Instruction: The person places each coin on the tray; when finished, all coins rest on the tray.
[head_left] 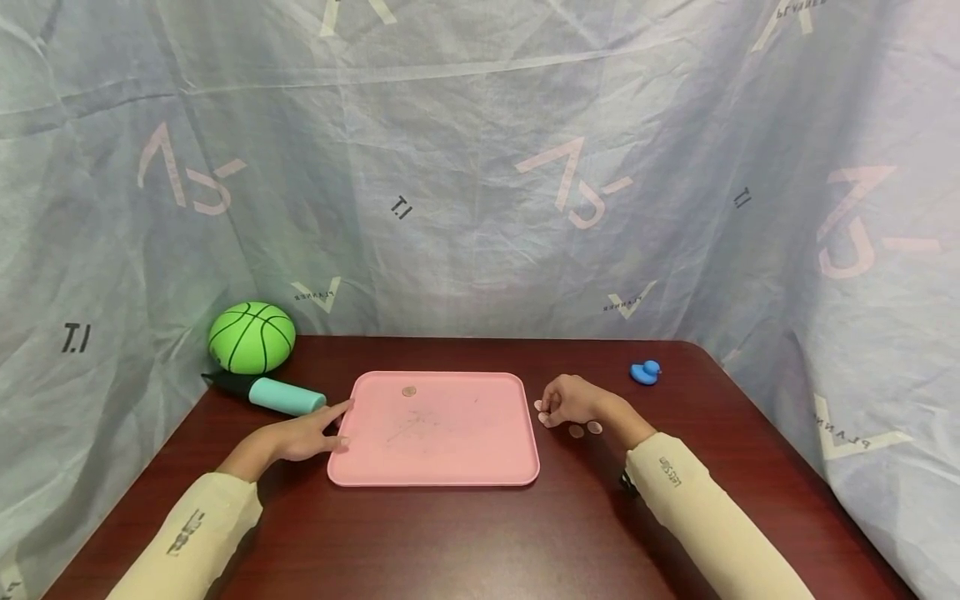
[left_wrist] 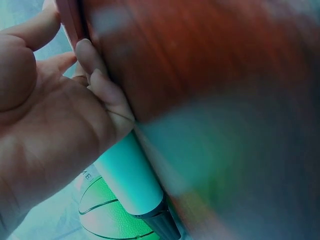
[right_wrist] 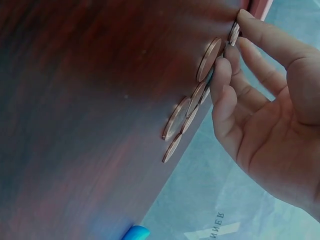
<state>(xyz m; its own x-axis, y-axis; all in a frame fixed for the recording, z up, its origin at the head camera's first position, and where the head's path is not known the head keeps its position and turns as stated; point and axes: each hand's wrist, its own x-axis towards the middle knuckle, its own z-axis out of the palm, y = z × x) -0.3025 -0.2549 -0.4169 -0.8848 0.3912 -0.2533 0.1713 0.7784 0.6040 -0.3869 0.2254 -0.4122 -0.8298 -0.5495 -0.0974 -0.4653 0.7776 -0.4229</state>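
Note:
A pink tray (head_left: 480, 467) lies on the table, with one coin (head_left: 408, 391) near its back left. My left hand (head_left: 303, 435) rests at the tray's left rim, thumb and fingers spread along the edge. To the right of the tray, my right hand (head_left: 572, 402) is down at the tabletop among several coins (head_left: 576, 431). In the right wrist view, a coin (right_wrist: 234, 34) sits between the thumb and a fingertip, close to the table surface. Behind the fingers, other coins (right_wrist: 177, 119) lie flat in a loose group, partly hidden by the hand.
At the back left stand a green basketball (head_left: 252, 337) and, in front of it, a turquoise cylinder with a black pointed end (head_left: 287, 396). A blue toy duck (head_left: 645, 372) sits at the back right. Grey printed cloth (head_left: 465, 167) hangs around the dark red table (head_left: 420, 542).

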